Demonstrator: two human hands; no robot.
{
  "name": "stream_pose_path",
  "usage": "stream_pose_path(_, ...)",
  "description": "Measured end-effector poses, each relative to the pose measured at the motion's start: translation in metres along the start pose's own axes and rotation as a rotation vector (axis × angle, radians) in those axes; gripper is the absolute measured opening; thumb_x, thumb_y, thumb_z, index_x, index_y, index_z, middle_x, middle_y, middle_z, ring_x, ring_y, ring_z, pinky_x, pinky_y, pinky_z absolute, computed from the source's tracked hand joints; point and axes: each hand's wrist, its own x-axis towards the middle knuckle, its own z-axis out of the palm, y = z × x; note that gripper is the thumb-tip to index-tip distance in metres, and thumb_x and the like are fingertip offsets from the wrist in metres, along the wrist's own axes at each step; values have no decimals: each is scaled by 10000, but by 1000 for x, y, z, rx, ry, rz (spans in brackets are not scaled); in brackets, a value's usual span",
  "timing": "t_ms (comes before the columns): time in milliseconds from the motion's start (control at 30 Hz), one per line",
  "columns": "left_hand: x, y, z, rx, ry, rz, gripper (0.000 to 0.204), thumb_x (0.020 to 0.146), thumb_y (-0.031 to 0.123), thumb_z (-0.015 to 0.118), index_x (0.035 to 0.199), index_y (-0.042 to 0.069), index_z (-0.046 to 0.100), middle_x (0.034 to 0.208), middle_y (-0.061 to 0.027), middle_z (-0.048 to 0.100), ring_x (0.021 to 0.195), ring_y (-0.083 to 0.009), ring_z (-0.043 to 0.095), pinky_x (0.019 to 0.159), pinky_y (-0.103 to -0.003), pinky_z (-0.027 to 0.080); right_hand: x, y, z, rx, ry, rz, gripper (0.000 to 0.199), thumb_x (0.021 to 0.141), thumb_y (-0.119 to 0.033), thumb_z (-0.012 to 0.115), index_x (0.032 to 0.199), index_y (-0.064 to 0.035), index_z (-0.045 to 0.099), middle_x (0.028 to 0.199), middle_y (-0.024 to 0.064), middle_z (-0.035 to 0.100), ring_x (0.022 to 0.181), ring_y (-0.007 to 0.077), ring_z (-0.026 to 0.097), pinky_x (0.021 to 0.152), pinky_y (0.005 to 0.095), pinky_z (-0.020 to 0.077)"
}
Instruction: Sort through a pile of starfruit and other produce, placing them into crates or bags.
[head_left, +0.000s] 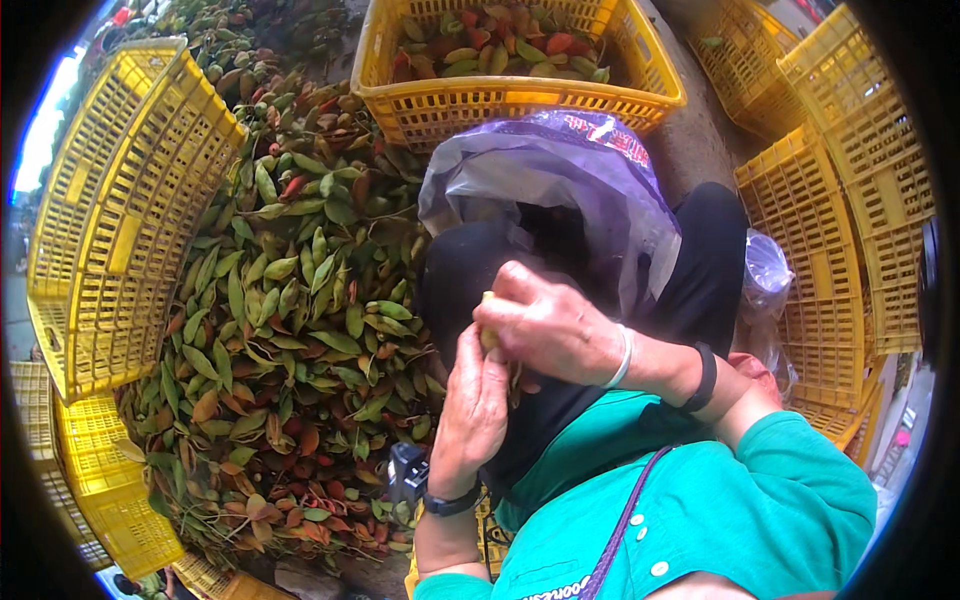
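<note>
Both my hands meet above my lap, close together, pinching a small yellow-green piece whose kind I cannot make out. My left hand, with a dark band at the wrist, has its fingers pressed against the piece from below. Fingers curled, my right hand grips it from above; its fingertips are partly hidden. A pale bangle and a black band circle my right wrist and forearm. Just beyond the hands, a clear and purple plastic bag lies open across my knees, its inside dark.
To the left spreads a big heap of green and reddish leaves. Ahead stands a yellow crate with leaf-shaped pieces in it. More yellow crates are stacked at left and right. A small black device is by my left wrist.
</note>
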Motion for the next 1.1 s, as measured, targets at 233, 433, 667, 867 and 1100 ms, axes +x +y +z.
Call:
stream_pose_path(233,6,0,5,-458,-57,-27,422,989,326,449,1292,40,386,1078,-126,598,634,-94,518,563,-206,413,-27,60,-46,-154,226,208,210,787,-140,726,955,-34,660,967,154,585,813,311,629,713,372,519)
stream_pose_path(433,17,18,31,-467,-126,-69,407,961,339,533,1231,39,472,1029,-66,574,709,-76,498,602,-202,414,-24,53,-65,539,-150,197,369,928,-255,604,1210,-21,558,1042,116,581,976,176,596,836,307,475)
stream_pose_path(667,-11,-22,-32,-416,44,133,412,990,358,477,1242,32,496,1098,-74,599,931,-152,609,778,-268,479,7,3,-103,96,173,77,130,823,-109,558,905,-28,621,898,81,623,808,199,602,731,347,482)
stream_pose_path(867,-125,-144,-214,-221,1211,9,322,941,292,562,1178,75,549,961,-48,625,837,-164,620,683,-277,490,43,37,-106,29,319,82,205,894,-162,547,1027,-21,614,937,57,622,820,145,582,741,288,467)
stream_pose_path(1100,-111,-345,-243,-1394,1263,-653,63,890,58,499,879,-1,480,777,-150,534,725,-322,582,682,-460,562,82,57,-52,60,217,184,295,977,-223,534,1170,-12,606,984,29,620,834,83,559,753,220,450)
